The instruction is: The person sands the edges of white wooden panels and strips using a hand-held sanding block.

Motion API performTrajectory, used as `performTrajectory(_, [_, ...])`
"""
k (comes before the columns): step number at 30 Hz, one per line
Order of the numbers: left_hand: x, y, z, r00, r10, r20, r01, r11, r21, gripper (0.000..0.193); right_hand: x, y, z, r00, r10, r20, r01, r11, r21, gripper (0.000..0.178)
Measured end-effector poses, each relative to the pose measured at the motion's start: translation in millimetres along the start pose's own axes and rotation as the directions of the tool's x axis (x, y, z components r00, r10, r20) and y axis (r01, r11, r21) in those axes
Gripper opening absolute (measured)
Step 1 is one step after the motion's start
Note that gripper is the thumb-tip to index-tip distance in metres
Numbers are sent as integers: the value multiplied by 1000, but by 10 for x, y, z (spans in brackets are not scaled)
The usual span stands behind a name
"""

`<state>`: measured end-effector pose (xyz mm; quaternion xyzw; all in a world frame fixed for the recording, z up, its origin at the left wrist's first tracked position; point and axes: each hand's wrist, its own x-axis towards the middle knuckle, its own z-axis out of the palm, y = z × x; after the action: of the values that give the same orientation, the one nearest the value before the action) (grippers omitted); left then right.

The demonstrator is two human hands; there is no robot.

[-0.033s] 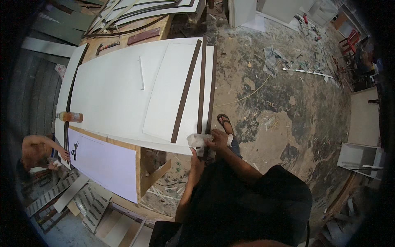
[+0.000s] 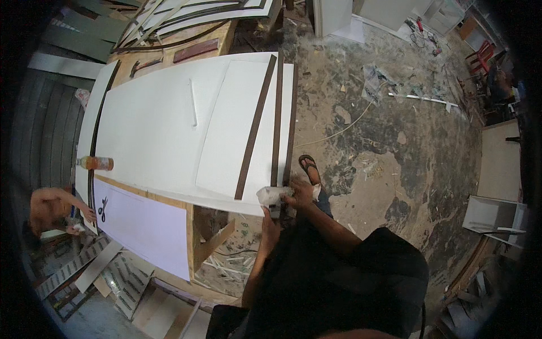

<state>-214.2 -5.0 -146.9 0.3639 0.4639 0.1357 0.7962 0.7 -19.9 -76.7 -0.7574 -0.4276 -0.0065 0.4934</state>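
Observation:
My right hand (image 2: 300, 195) is closed on a crumpled white rag or wad (image 2: 271, 195), pressed over the near end of a dark brown edging strip (image 2: 276, 124). Just below it, my left hand (image 2: 269, 229) grips the near end of this strip, its fingertips partly hidden by the wad. The strip runs away from me along the right side of a large white panel (image 2: 152, 124). A second dark strip (image 2: 255, 130) lies slanted on a smaller white sheet (image 2: 220, 135), and a third strip (image 2: 291, 121) lines the panel's right edge.
At left, a co-worker's hand (image 2: 89, 214) touches another white panel with a dark edge. An orange drink bottle (image 2: 97, 163), black scissors (image 2: 103, 209) and a hammer (image 2: 144, 65) lie around the table. Offcuts (image 2: 118, 277) cover the floor at lower left; a cable (image 2: 339, 133) crosses the right floor.

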Motion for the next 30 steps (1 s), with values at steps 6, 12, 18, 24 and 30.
performTrajectory(6, [-394, 1368, 954, 944, -189, -271, 327, 642, 694, 64, 777, 560, -3, 981, -83, 174, 89, 996, -28, 53])
performTrajectory(12, [-360, 802, 518, 976, -212, -47, 216, 970, 114, 73, 2658, 1380, 298, 966, 246, -76, -254, 956, -147, 46])
performTrajectory(18, [-295, 914, 583, 978, -181, -105, 118, 890, -442, 95, 3894, 1692, 370, 873, 447, -195, -481, 855, -194, 66])
performTrajectory(24, [-56, 1342, 1071, 750, -112, -652, -274, 844, -460, 97, 2681, 1400, 386, 872, 483, -86, -490, 863, -125, 55])
performTrajectory(30, [-27, 865, 759, 867, 16, -499, -308, 803, -510, 97, 185, 148, -17, 936, 307, 170, -320, 946, 57, 40])
